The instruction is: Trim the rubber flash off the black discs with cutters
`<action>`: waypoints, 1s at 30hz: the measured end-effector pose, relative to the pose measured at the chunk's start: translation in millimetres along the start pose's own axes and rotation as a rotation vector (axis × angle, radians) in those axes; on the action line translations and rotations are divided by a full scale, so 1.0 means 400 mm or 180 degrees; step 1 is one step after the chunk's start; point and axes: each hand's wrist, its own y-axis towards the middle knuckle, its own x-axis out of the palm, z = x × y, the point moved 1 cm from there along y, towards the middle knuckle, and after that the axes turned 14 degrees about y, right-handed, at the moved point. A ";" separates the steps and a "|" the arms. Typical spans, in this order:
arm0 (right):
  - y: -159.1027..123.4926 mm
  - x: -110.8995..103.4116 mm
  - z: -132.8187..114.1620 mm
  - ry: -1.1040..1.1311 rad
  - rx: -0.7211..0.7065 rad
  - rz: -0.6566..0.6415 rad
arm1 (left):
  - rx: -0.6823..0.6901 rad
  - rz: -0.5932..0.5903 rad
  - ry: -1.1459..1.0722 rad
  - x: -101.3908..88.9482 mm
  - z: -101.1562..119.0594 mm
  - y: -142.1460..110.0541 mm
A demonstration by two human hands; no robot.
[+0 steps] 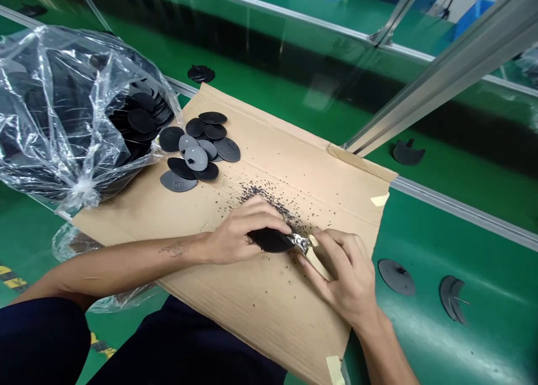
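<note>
My left hand [239, 231] is closed on a black plastic disc [271, 240], held just above a flat sheet of cardboard [273, 312]. My right hand [342, 273] grips a small pair of cutters [309, 250] with cream handles; its metal jaws touch the disc's right edge. A scatter of tiny black trimmings [269, 200] lies on the cardboard just behind my hands.
A heap of loose black and grey discs [197, 147] lies at the cardboard's far left, beside a clear plastic bag [71, 116] full of more. Single discs [396, 276] lie on the green belt to the right. An aluminium rail [441, 71] slants overhead.
</note>
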 end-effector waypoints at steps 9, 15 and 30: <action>-0.009 -0.025 0.019 -0.0018 -0.0129 -0.0042 | -0.0233 -0.0479 -0.0806 -0.004 -0.007 0.008; -0.013 -0.024 0.018 0.0128 -0.0067 -0.0078 | -0.0489 -0.0687 -0.1206 -0.006 -0.008 0.009; -0.012 -0.024 0.001 0.0114 0.0016 -0.0140 | -0.0712 -0.0747 -0.1404 -0.002 -0.010 0.007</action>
